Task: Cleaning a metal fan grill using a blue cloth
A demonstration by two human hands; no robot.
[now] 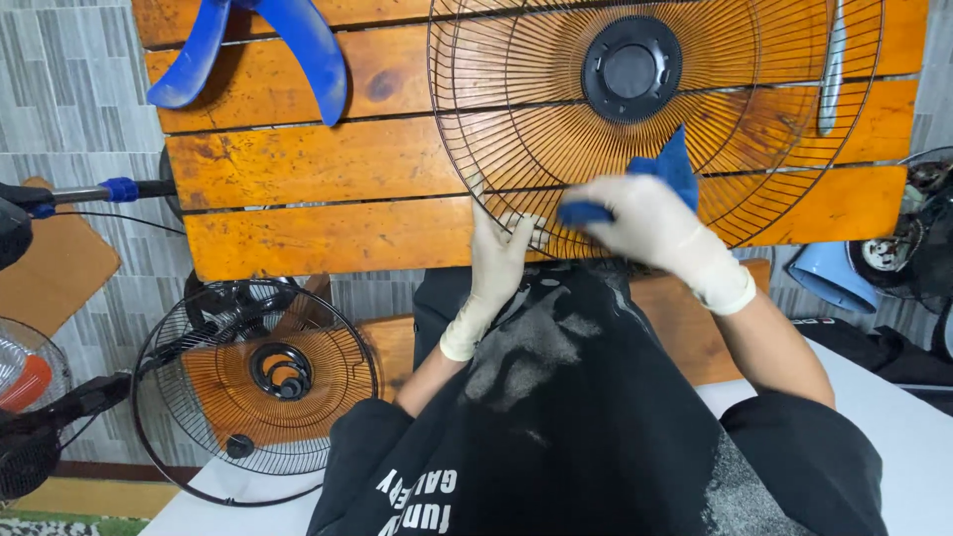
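While the left hand (pixel 499 260) grips the fan grille (pixel 556 129) rim, the right hand (pixel 650 223) clamps a blue cloth (pixel 675 167).

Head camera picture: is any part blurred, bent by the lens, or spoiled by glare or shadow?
Head view: light is even and soft, with no hard shadows; the varnished wooden table shows only a mild sheen; the wire fan guard is sharp; the right hand with the blue cloth looks slightly motion-blurred, the left hand less so; the table edges bow a little, a wide-lens effect.
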